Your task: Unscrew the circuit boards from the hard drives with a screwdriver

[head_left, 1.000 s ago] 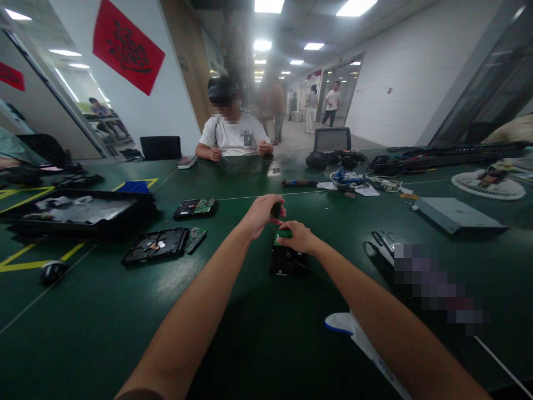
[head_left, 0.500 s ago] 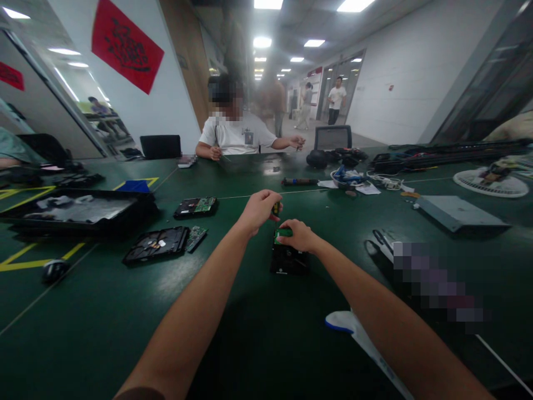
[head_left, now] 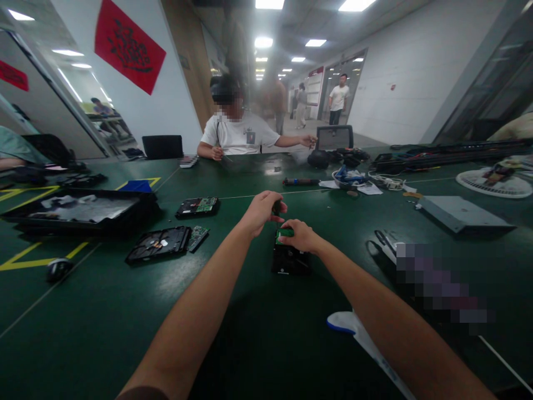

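In front of me a black hard drive [head_left: 290, 263] lies on the dark green table, a green circuit board [head_left: 283, 235] at its far end. My left hand [head_left: 264, 211] is closed around the dark handle of a small screwdriver [head_left: 277, 208], held upright above the board. Whether its tip touches a screw is too small to tell. With bent fingers my right hand [head_left: 298, 235] grips the board's edge and rests against the drive. Part of the board is hidden beneath those fingers.
To the left lie another hard drive [head_left: 160, 244], a loose circuit board [head_left: 198, 238], a drive with its board [head_left: 197, 206] and a black tray [head_left: 79, 208]. A grey metal case [head_left: 466, 214] stands at the right. Across the table sits a person [head_left: 241, 130].
Both my hands stay at the drive; the screwdriver's handle appears turned, its yellow part less visible. Across the table, the seated person's arm has stretched further right.
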{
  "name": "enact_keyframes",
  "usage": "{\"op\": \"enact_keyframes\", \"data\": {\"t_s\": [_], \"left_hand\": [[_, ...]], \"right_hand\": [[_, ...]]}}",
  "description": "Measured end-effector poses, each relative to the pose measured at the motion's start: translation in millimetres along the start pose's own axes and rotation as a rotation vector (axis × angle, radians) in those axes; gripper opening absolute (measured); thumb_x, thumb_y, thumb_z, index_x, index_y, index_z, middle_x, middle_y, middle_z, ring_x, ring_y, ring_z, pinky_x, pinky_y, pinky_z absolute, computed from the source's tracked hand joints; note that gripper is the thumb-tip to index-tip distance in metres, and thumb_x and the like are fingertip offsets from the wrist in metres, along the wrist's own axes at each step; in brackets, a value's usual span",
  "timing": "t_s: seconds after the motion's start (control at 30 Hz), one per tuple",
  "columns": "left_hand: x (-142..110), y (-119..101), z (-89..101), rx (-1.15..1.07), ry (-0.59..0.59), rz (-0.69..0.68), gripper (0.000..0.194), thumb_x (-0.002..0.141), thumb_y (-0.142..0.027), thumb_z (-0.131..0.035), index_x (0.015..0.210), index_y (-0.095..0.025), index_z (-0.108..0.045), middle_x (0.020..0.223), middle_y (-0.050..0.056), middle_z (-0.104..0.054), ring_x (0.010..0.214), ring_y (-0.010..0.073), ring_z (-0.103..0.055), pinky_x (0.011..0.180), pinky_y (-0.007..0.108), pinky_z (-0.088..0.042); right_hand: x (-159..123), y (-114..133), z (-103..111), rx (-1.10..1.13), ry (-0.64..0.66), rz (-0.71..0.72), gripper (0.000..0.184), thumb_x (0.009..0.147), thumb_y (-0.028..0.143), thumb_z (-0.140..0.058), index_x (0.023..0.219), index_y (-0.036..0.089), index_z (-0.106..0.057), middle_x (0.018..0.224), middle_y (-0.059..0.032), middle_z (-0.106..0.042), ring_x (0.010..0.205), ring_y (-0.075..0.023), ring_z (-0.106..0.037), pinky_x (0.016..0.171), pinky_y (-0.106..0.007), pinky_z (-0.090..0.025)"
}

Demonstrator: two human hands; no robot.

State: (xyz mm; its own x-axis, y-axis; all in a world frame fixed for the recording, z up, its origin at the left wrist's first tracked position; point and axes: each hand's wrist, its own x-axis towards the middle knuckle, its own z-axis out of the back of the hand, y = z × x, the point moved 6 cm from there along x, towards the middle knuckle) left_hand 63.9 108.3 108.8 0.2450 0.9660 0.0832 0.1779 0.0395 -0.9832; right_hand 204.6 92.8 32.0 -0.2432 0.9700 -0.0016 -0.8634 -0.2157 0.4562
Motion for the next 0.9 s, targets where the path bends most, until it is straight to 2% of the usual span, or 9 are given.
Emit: {"op": "enact_keyframes", "data": {"t_s": [0.1,0.27,0.4,0.53,0.63,0.77,0.9], "left_hand": [[2,5,0.1,-0.12,0.013,0.033,0.02,0.085,-0.036,-0.064,0.088,-0.016,-0.066,0.085,0.01,-0.07,0.081,0.021,-0.068,0.061,0.03,-0.059],[3,-2,4.5,0.101,0.0,-0.082,0.023,0.083,-0.037,-0.064,0.08,-0.016,-0.073,0.088,0.011,-0.067,0.085,0.0206,-0.064,0.055,0.024,-0.055],[3,3,0.3,0.006,0.023,-0.017,0.023,0.083,-0.038,-0.065,0.089,-0.016,-0.07,0.081,0.008,-0.067,0.076,0.0201,-0.065,0.055,0.027,-0.056],[5,8,4.3,-0.109,-0.106,0.002,0.022,0.082,-0.039,-0.064,0.086,-0.017,-0.064,0.075,0.006,-0.066,0.069,0.0187,-0.065,0.055,0.028,-0.057],[5,4,6.3,-0.036,-0.143,-0.05,0.021,0.08,-0.037,-0.064,0.08,-0.016,-0.066,0.077,0.006,-0.065,0.071,0.0173,-0.063,0.054,0.026,-0.056],[2,0,2.6,0.069,-0.107,-0.072,0.021,0.08,-0.036,-0.065,0.079,-0.015,-0.07,0.08,0.007,-0.064,0.073,0.0171,-0.061,0.052,0.023,-0.054],[1,5,-3.6,-0.052,-0.039,0.015,0.022,0.081,-0.036,-0.067,0.09,-0.016,-0.067,0.079,0.007,-0.067,0.074,0.0198,-0.066,0.053,0.027,-0.057]], "right_hand": [[0,-1,0,-0.001,0.002,-0.005,0.039,0.083,0.051,-0.076,0.118,0.032,-0.071,0.125,-0.0043,-0.069,0.118,-0.0294,-0.063,0.093,-0.04,-0.048],[1,-3,-3,0.007,0.001,-0.006,0.044,0.084,0.052,-0.075,0.121,0.03,-0.07,0.127,-0.0057,-0.069,0.118,-0.0292,-0.062,0.094,-0.04,-0.048],[2,-4,-3,-0.008,-0.006,-0.013,0.045,0.084,0.052,-0.075,0.122,0.03,-0.069,0.126,-0.0054,-0.069,0.119,-0.0305,-0.062,0.094,-0.041,-0.048],[0,-2,-2,-0.006,0.006,-0.011,0.043,0.085,0.052,-0.075,0.122,0.031,-0.069,0.127,-0.005,-0.069,0.12,-0.0304,-0.062,0.094,-0.04,-0.047],[-1,-2,-2,0.007,0.009,-0.02,0.043,0.085,0.052,-0.075,0.121,0.031,-0.07,0.127,-0.0051,-0.069,0.119,-0.0292,-0.062,0.094,-0.04,-0.048],[-1,-2,-1,0.017,0.002,-0.01,0.043,0.085,0.052,-0.075,0.121,0.03,-0.07,0.128,-0.0055,-0.068,0.119,-0.0292,-0.062,0.094,-0.04,-0.048],[-1,-2,-1,0.005,-0.002,-0.002,0.041,0.084,0.051,-0.076,0.119,0.03,-0.07,0.127,-0.0049,-0.069,0.12,-0.0302,-0.062,0.094,-0.041,-0.048]]}}
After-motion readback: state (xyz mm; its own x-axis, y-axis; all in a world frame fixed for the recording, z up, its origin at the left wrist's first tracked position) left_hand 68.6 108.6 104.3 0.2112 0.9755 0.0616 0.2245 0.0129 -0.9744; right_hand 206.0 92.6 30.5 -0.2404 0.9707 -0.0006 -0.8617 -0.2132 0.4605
